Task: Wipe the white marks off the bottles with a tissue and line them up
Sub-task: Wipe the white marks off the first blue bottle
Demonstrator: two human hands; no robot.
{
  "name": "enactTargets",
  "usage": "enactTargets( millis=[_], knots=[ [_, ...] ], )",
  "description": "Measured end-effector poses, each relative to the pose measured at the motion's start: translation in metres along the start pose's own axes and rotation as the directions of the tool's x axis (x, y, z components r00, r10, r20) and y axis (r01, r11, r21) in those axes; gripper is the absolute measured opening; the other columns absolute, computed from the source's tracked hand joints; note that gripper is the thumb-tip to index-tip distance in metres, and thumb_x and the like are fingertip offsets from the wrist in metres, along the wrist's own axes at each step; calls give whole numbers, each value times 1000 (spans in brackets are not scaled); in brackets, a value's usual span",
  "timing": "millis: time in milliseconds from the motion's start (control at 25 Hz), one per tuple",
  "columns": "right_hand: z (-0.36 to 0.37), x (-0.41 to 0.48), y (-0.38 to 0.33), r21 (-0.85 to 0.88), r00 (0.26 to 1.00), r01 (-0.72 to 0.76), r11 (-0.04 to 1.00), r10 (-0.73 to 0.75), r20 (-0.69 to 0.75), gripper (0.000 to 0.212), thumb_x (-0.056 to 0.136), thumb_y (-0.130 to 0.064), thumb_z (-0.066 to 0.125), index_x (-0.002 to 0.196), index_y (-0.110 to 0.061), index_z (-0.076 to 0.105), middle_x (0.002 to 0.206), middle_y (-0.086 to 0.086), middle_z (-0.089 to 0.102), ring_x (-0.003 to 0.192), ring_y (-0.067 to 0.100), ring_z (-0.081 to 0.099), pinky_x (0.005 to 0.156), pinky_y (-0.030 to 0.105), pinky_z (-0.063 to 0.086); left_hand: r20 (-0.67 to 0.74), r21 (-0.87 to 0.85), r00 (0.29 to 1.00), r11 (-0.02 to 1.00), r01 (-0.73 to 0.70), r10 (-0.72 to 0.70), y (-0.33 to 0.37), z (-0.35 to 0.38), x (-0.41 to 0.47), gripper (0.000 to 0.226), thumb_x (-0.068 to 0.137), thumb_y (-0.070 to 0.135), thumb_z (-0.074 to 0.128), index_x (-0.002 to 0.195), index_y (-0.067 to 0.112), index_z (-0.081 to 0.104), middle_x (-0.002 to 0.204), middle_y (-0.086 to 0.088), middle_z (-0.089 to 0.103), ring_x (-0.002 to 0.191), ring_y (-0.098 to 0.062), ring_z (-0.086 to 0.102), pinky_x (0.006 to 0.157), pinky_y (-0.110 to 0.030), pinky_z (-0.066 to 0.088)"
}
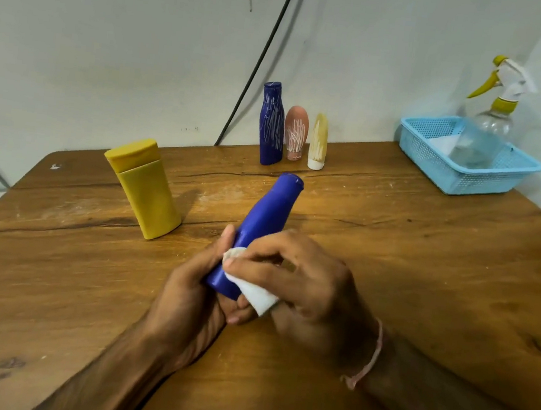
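My left hand (197,284) grips the base of a blue bottle (266,217) that tilts up and away over the table's middle. My right hand (300,282) pinches a folded white tissue (257,292) against the bottle's lower body. A yellow bottle (147,191) with a flat cap stands to the left with no marks visible on it. At the back stand three bottles side by side with white scribbles on them: a blue one (271,124), a pinkish one (295,131) and a small cream one (318,141).
A light blue basket (468,175) sits at the back right corner of the wooden table (425,256) and holds a clear spray bottle (488,128) with a yellow trigger. A black cable (262,59) runs down the wall behind the bottles.
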State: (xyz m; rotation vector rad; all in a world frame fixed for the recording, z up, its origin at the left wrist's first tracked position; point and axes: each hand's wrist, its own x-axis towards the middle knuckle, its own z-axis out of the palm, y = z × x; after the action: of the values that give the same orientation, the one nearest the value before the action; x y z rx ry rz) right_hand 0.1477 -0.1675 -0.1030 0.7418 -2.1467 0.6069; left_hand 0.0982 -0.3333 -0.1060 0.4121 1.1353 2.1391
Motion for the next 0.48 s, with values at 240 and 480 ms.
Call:
enactTargets(
  millis=[240, 480],
  knots=[
    [-24, 7, 45, -230, 928, -281, 932, 202, -313, 35, 81, 8, 78, 115, -1, 75, 107, 14, 71, 100, 21, 67, 86, 24, 56, 3, 14, 1000, 1000, 25, -25, 0, 2, -3, 59, 98, 40, 47, 134, -6, 50, 85, -22, 61, 54, -20, 45, 47, -33, 23],
    [-22, 6, 35, -234, 960, -184, 955, 124, -251, 31, 84, 1, 75, 115, 1, 74, 106, 15, 70, 98, 20, 66, 85, 16, 53, 35, 128, 999, 991, -32, 28, -1, -1, -4, 58, 97, 42, 48, 113, -14, 51, 68, -11, 59, 51, -21, 40, 46, -34, 20]
  ],
)
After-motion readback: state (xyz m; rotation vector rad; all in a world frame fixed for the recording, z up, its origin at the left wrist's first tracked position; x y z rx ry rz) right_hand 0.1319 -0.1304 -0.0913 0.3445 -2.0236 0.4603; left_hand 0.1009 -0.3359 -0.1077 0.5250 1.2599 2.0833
